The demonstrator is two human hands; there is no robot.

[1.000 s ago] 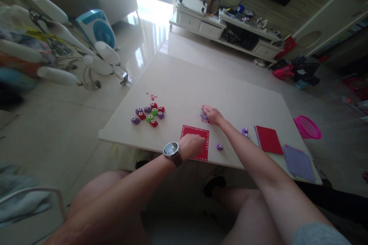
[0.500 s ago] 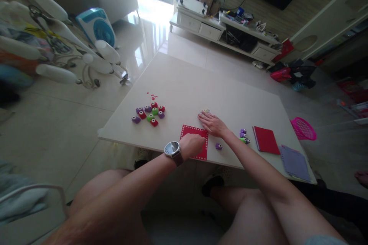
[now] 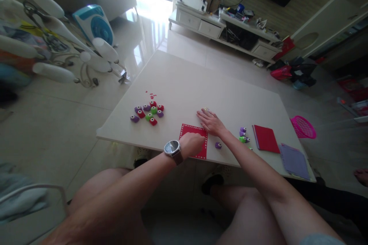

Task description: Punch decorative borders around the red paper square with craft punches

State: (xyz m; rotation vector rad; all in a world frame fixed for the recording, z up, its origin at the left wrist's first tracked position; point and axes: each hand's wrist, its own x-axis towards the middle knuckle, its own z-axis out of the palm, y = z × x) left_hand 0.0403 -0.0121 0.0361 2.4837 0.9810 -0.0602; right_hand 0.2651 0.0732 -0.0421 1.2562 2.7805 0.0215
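Note:
A red sheet of paper (image 3: 202, 152) with small light shapes along its border lies at the table's near edge. Over it is my left hand (image 3: 193, 143), a watch on its wrist, its fingers curled closed; whatever they hold is hidden. My right hand (image 3: 211, 121) rests flat just beyond the sheet's far right corner, fingers stretched over tiny pale paper bits (image 3: 206, 109). One small purple craft punch (image 3: 218, 145) stands right of the sheet. To the left is a cluster of purple, green and red craft punches (image 3: 149, 116), with tiny red paper bits (image 3: 152, 96) behind them.
Several more craft punches (image 3: 243, 134) are right of my right forearm. Beyond them lie a red stack of paper (image 3: 266, 139) and greyish-purple sheets (image 3: 296, 162) on the white table (image 3: 184, 80). A pink basket (image 3: 304, 126) is beside the table's right edge.
The view has shifted slightly. My right hand has slid a little over the pale bits, covering more of them. My left hand stays closed over the red sheet.

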